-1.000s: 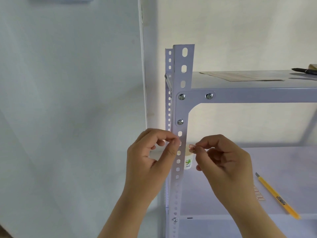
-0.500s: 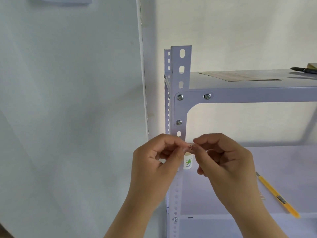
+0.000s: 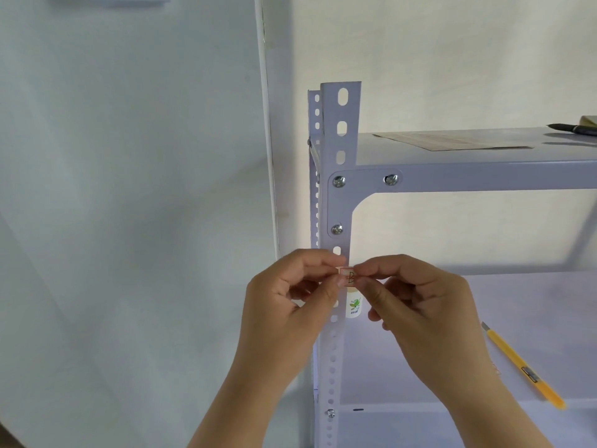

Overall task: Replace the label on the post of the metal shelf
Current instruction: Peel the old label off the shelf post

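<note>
Left hand and right hand both pinch small label against post, below bracket screw (red border; writing partly hidden by fingertips, unreadable).

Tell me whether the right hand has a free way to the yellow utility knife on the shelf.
Probably yes: the yellow utility knife lies in the open, right of the right hand, but that hand is pinching the label now.

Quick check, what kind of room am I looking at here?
Probably a storeroom or workroom corner: a bolted metal shelf against bare white walls, with a yellow utility knife on its lower shelf.
</note>
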